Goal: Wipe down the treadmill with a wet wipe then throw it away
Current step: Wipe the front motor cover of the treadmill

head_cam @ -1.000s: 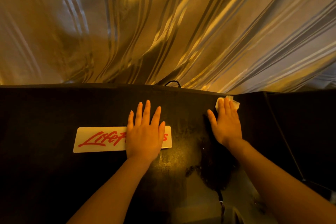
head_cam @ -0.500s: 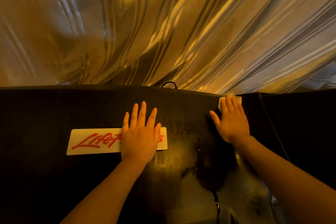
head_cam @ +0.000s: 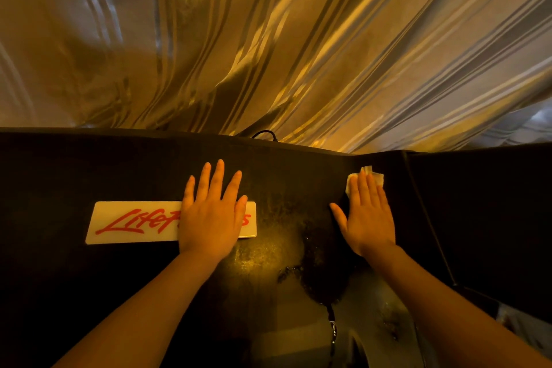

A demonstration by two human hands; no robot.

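1. A black treadmill (head_cam: 298, 164) surface fills the lower half of the frame, its far edge running across the middle from left to right.
2. The left hand (head_cam: 209, 218) lies flat on that black surface just left of centre, palm down, fingers straight and slightly spread, holding nothing.
3. Under the left hand sits a white logo plate (head_cam: 134, 222) with red script lettering; the hand covers the plate's right part, so only "Life" and a last "s" can be read.
4. The right hand (head_cam: 369, 218) lies flat at centre right, palm down, fingers straight and close together, thumb spread out toward the left.
5. Its fingertips press on a white wet wipe (head_cam: 378, 178), which is crumpled and shows past the fingertips and beside the index finger, near the far edge of the treadmill where the black surface bends into a darker side panel (head_cam: 478, 218) on the right.
6. Between the two hands and below them the black surface looks wet and glossy, with a speckled sheen (head_cam: 268, 254) catching warm light.
7. A thin black cable (head_cam: 264, 133) loops up over the far edge at upper centre.
8. Behind the treadmill, a striped, shiny curtain (head_cam: 268, 39) in gold and grey folds fills the upper half of the frame.
9. Both bare forearms reach in from the bottom of the frame.
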